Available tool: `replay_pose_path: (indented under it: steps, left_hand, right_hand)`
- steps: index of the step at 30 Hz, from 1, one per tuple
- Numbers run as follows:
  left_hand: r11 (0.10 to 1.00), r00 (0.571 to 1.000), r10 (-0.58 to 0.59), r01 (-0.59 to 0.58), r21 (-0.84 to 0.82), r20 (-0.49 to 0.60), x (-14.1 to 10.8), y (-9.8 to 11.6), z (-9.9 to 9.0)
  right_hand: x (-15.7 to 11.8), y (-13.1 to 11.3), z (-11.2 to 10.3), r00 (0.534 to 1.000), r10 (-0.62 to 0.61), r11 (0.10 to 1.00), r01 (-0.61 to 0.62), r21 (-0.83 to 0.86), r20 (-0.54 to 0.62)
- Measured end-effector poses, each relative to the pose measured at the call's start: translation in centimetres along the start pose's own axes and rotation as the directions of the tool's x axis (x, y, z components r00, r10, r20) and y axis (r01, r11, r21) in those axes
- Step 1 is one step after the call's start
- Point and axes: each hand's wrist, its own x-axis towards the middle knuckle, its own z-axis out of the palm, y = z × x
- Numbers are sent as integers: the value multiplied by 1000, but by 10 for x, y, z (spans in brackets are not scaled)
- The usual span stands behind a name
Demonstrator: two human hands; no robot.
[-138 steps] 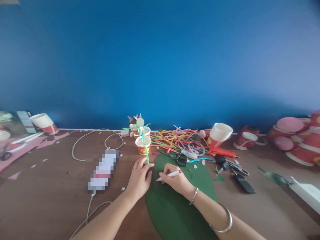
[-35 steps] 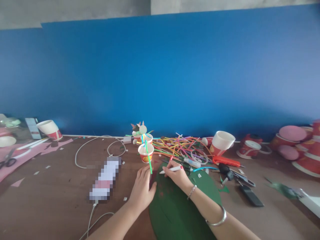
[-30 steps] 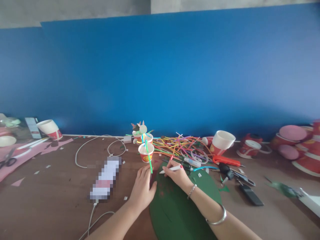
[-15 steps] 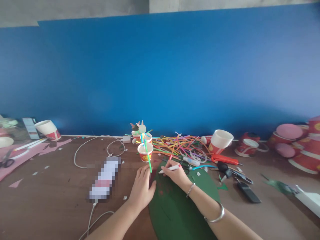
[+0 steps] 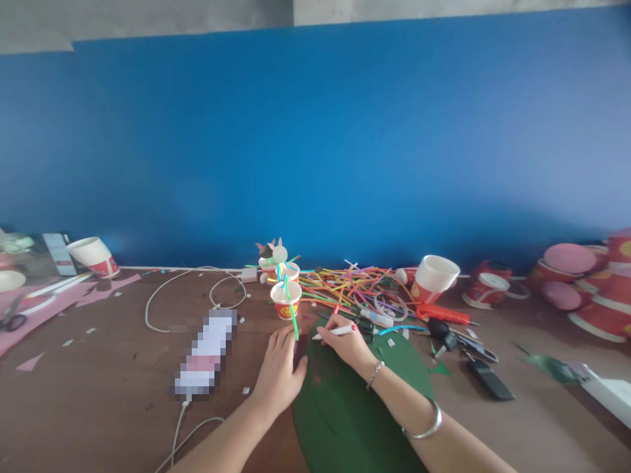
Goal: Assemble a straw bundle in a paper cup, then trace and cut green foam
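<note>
Clock taken from the green sheet (image 5: 365,407), 12 pointing away from the wearer. Low passage runs at 9 over bare worktop (image 5: 123,401), between the left hand (image 5: 280,368) and the phone (image 5: 204,355); the phone's cable (image 5: 173,430) crosses nearer the wearer. At 11, a paper cup (image 5: 286,307) blocks, its green straw (image 5: 294,322) jutting over the left fingertips. Tangled straws (image 5: 345,287) clutter 12; a tall cup (image 5: 434,281) and orange tool (image 5: 446,314) stop 1. Past the black fob (image 5: 490,380), room opens at 3.
</note>
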Motion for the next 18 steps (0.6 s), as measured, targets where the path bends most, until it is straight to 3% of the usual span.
replay_pose_path:
  steps: [18]
  left_hand:
    - [1000, 1000, -13, 13, -14, -1, 0, 1, -2]
  right_hand:
    - [1, 4, 0, 999, 1, 999, -3, -35, -36]
